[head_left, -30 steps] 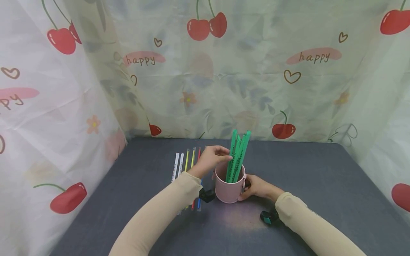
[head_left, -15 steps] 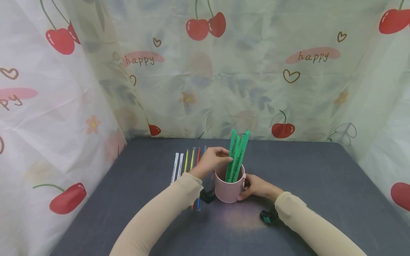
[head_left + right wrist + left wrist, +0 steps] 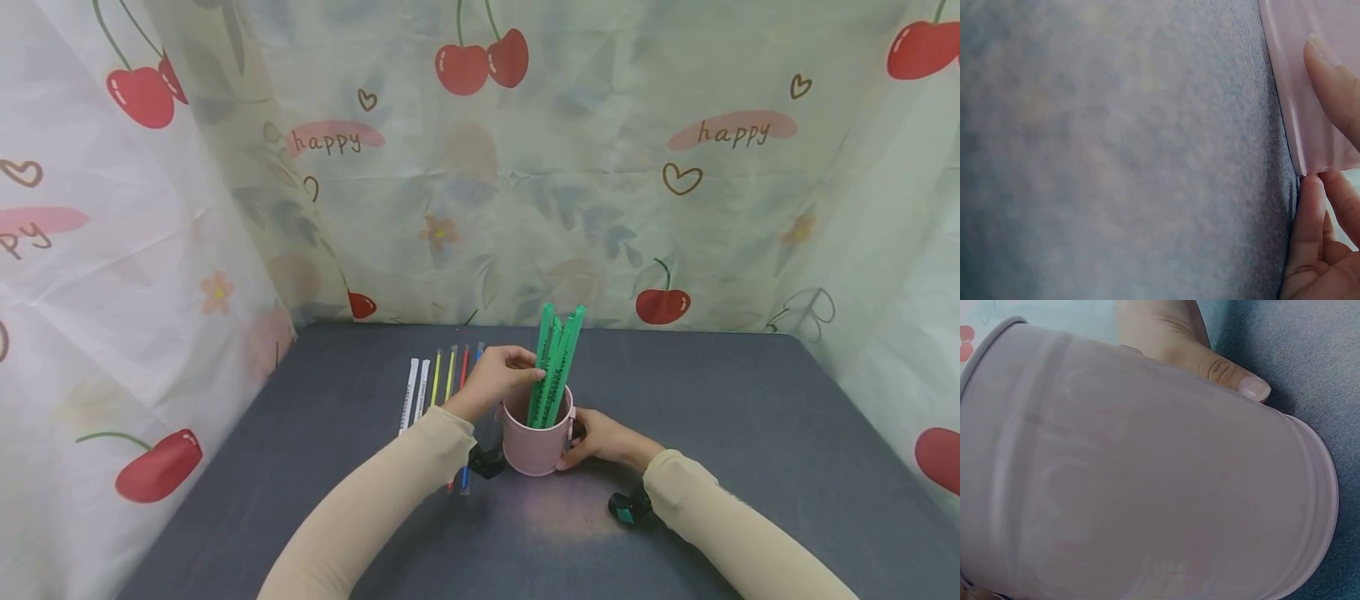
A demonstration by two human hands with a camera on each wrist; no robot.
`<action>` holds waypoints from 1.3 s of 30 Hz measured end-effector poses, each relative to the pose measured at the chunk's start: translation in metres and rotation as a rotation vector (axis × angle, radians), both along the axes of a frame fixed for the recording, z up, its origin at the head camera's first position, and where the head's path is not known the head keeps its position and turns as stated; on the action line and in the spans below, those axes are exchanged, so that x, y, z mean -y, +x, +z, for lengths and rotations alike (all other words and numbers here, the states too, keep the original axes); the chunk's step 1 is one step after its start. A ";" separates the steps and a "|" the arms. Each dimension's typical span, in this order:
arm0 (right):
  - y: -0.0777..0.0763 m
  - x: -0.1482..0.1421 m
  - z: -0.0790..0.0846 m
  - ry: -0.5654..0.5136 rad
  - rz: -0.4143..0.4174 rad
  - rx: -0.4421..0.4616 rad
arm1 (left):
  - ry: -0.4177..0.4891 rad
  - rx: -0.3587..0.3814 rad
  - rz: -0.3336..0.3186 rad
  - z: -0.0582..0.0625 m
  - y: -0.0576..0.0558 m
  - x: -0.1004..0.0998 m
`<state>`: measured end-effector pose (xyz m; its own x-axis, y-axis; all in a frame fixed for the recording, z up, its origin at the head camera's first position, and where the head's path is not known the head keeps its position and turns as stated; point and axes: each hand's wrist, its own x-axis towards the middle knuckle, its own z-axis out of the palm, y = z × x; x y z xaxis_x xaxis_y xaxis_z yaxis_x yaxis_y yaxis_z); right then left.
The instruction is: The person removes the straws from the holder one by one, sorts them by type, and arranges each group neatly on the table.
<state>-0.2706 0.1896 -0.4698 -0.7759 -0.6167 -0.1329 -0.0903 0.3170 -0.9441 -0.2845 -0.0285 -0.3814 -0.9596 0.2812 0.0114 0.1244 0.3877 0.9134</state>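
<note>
A pink pail point(image 3: 534, 454) stands upright on the dark table, with several slim green sticks point(image 3: 555, 371), like wrapped straws with dark print, leaning up out of it. At its left rim my left hand point(image 3: 497, 377) pinches the leftmost green stick between thumb and fingers. My right hand point(image 3: 609, 439) holds the pail low on its right side. The right wrist view shows that hand's thumb point(image 3: 1333, 90) along the pail's wall point(image 3: 1288, 81) and its fingertips at the edge. Pail wall point(image 3: 1179, 475) fills most of the left wrist view, with the right thumb behind it.
Left of the pail lie white wrapped straws point(image 3: 408, 392), yellow straws point(image 3: 437, 375), a red straw point(image 3: 465, 365) and a blue straw point(image 3: 466, 482), partly hidden under the left arm. A printed curtain point(image 3: 495, 208) rises behind the table point(image 3: 712, 400).
The left hand has dropped very slightly at the green sticks, its forearm shifting a little to the right. The pail and right hand stay where they were.
</note>
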 end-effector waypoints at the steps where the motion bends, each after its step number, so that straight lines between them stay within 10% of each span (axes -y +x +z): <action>1: 0.000 0.000 0.000 0.001 -0.002 0.002 | 0.000 0.001 0.002 0.000 0.000 0.000; 39: 0.001 0.000 0.001 0.028 -0.018 -0.023 | 0.263 -0.036 0.073 0.006 -0.004 0.005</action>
<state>-0.2700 0.1894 -0.4690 -0.7901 -0.5986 -0.1318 -0.1060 0.3452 -0.9325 -0.2885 -0.0335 -0.3753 -0.9748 0.1946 0.1095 0.1394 0.1470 0.9793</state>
